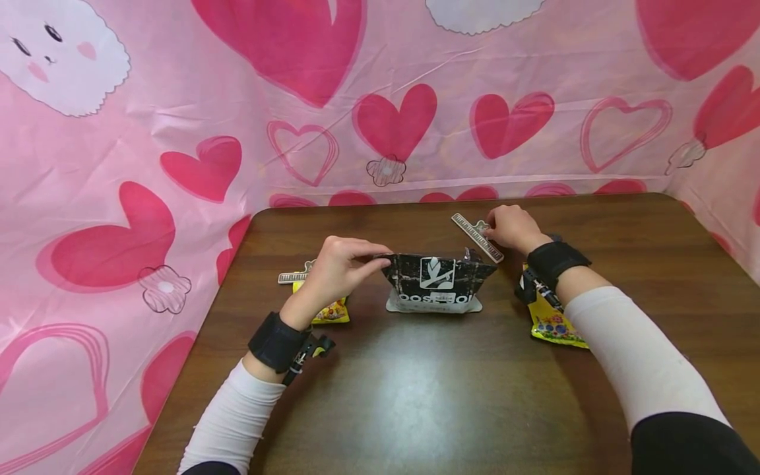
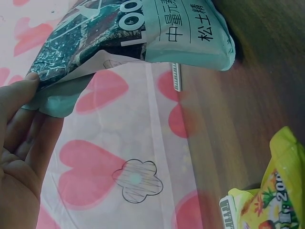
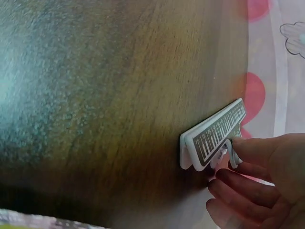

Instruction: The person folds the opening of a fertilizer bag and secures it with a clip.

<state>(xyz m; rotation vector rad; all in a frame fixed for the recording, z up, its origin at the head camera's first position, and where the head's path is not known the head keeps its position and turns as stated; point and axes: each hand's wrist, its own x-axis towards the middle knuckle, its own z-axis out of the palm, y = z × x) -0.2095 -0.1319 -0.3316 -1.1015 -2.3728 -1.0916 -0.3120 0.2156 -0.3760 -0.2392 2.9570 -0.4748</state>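
**Bag-sealing status: clip in hand, bag top not yet clamped**

The black-and-white foil snack bag [image 1: 436, 280] stands upright at the centre of the dark brown wooden table [image 1: 415, 396]; the left hand [image 1: 335, 270] pinches the bag's top left corner between thumb and fingertips, holding the top edge taut; the right hand [image 1: 512, 227] pinches the handle of a long white plastic sealing clip with a piano-key pattern [image 1: 477, 237], held just beside the bag's top right corner, apparently not yet on the edge.

Judged status: bag positioned and steadied; clip picked up; clamping along the top edge remains.

Nearby: a second piano-key clip [image 1: 293, 276] and a yellow snack packet [image 1: 329, 311] under the left hand; another yellow snack packet [image 1: 555, 323] under the right wrist; neither packet appears clipped.
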